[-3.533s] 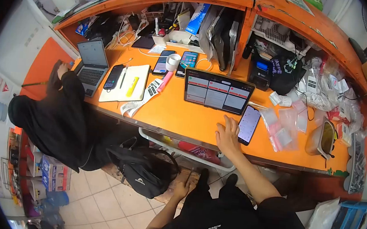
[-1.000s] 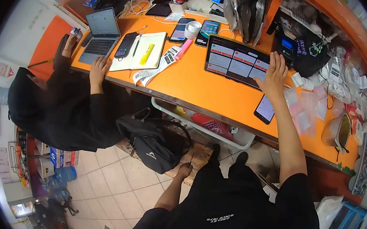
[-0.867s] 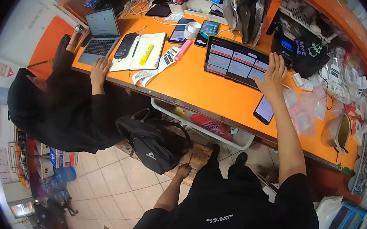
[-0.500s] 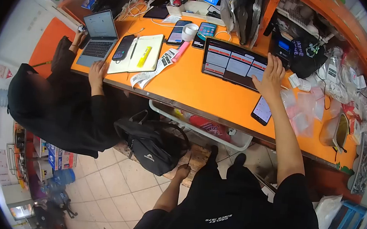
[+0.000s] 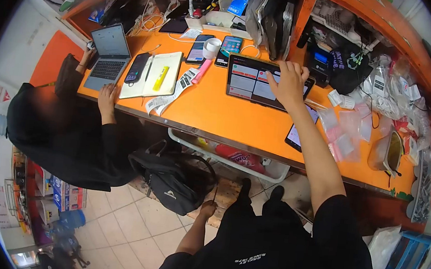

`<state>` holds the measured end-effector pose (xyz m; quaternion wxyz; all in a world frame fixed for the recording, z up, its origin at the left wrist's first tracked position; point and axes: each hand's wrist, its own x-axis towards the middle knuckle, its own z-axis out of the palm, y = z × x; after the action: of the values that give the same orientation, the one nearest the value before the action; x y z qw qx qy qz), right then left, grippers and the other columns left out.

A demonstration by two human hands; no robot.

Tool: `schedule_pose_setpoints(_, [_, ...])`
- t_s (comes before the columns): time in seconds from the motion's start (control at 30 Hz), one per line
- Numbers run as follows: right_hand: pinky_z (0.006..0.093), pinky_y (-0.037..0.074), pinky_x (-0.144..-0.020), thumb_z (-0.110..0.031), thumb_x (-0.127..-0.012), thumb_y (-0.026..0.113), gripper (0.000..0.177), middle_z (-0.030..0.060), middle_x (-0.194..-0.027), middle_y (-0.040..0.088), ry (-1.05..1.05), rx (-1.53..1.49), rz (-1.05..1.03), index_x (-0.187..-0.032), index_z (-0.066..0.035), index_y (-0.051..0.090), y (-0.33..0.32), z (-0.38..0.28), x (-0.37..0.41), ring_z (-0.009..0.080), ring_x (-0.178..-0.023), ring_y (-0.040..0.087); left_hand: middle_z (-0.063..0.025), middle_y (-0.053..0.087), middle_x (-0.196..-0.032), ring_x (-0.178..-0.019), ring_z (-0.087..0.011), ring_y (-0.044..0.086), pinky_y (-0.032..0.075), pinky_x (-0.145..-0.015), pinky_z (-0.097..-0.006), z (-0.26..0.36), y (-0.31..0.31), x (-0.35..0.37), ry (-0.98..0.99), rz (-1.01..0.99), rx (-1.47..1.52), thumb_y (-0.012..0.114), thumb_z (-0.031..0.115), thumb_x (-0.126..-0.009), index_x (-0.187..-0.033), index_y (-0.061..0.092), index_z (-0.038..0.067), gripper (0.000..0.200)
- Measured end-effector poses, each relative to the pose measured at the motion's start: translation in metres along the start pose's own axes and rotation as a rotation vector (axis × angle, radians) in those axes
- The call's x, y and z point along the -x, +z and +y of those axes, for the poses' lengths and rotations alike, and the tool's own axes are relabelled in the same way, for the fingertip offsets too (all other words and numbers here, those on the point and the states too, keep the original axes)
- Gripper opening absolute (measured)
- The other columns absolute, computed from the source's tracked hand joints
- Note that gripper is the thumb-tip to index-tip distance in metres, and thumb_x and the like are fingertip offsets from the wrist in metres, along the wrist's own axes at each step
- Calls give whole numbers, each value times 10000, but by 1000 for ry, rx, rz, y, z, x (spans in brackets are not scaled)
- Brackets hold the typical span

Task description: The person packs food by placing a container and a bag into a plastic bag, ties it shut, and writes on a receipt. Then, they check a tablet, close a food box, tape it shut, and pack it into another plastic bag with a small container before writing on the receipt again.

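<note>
On the orange desk, a black tablet lies with its screen lit, showing cards with red bars. Over the right part of its screen is my right hand, fingers apart and holding nothing. A phone with a lit screen lies under my right forearm, partly hidden. Down by the bench, my left hand is closed on a thin dark strap that runs to the black backpack. Two more lit phones, one of them on the left, lie behind the tablet, beside a white tape roll.
A person in black sits at the left by a laptop. An open notebook with a yellow highlighter, a paper strip, plastic bags and a pouch lie on the desk. A white drawer sits below.
My right hand has moved left across the tablet screen, from its right edge to farther over the cards. The whole view has shifted slightly. My left hand stays by the backpack.
</note>
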<state>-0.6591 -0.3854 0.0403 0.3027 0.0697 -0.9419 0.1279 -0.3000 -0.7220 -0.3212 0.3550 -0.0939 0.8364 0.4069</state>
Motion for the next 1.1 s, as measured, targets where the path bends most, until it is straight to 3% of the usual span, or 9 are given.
schedule_pose_setpoints(0.03, [438, 255, -937, -367, -801, 626, 378, 129, -927, 603, -12, 35, 56, -952, -22, 592, 1, 0, -3, 265, -989, 489, -169, 657, -879, -876, -328, 619, 465, -773, -410, 8, -3, 2, -36, 10, 20, 432, 315, -848, -858, 636, 28, 353])
schedule_pose_setpoints(0.3, [430, 241, -952, -394, -791, 637, 433, 142, -953, 625, 76, 50, -78, -977, -5, 604, -12, -9, -11, 269, -989, 481, -166, 656, -855, -852, -327, 621, 468, -768, -406, -22, 15, -16, -19, 19, 131, 434, 311, -842, -848, 634, 30, 346])
schedule_pose_setpoints(0.4, [427, 231, -959, -389, -790, 640, 451, 143, -982, 621, 93, 12, -46, -1022, -4, 596, -21, -2, -5, 273, -1040, 469, -173, 653, -860, -849, -339, 615, 465, -771, -406, -8, 7, -5, 42, 15, 6, 434, 313, -838, -844, 636, 34, 344])
schedule_pose_setpoints(0.47, [428, 227, -966, -384, -786, 641, 472, 147, -1016, 608, 38, -23, 124, -1062, -5, 580, -23, 12, 5, 287, -1092, 447, -170, 653, -863, -847, -338, 615, 464, -771, -407, 0, 5, 1, -14, 50, 32, 440, 314, -834, -847, 643, 45, 338])
schedule_pose_setpoints(0.63, [459, 224, -988, -306, -758, 666, 538, 172, -1201, 488, 60, 16, 9, -1165, 1, 496, -27, 37, 28, 319, -1166, 381, -170, 655, -881, -858, -330, 620, 464, -772, -408, -5, 5, -5, -36, 20, 24, 443, 323, -835, -856, 647, 49, 342])
schedule_pose_setpoints(0.7, [465, 221, -995, -290, -762, 662, 548, 179, -1233, 457, 57, 12, 89, -1190, -1, 479, -29, 32, 33, 326, -1181, 365, -173, 654, -894, -865, -332, 618, 463, -776, -409, -8, 5, -8, -75, -6, 50, 444, 326, -836, -859, 645, 47, 344])
schedule_pose_setpoints(0.77, [472, 219, -1002, -273, -766, 659, 559, 187, -1265, 426, 57, 6, 166, -1214, -4, 463, -29, 27, 35, 333, -1197, 350, -179, 650, -909, -877, -348, 610, 462, -779, -412, -10, 6, -7, 134, 0, -141, 452, 340, -842, -865, 634, 42, 350])
schedule_pose_setpoints(0.83, [486, 208, -1019, -259, -770, 655, 593, 194, -1316, 368, 49, -25, 117, -1258, -10, 429, -29, 22, 39, 346, -1220, 323, -182, 649, -910, -885, -352, 608, 462, -780, -414, -8, 8, -8, 75, 25, -107, 455, 341, -846, -871, 630, 42, 348])
schedule_pose_setpoints(1.1, [467, 214, -1040, -249, -754, 673, 696, 197, -1333, 367, 124, -9, 85, -1316, 4, 350, -24, 44, 40, 350, -1240, 317, -196, 645, -905, -903, -359, 605, 466, -788, -414, 4, 9, -4, -14, 42, 37, 460, 317, -857, -887, 628, 38, 327])
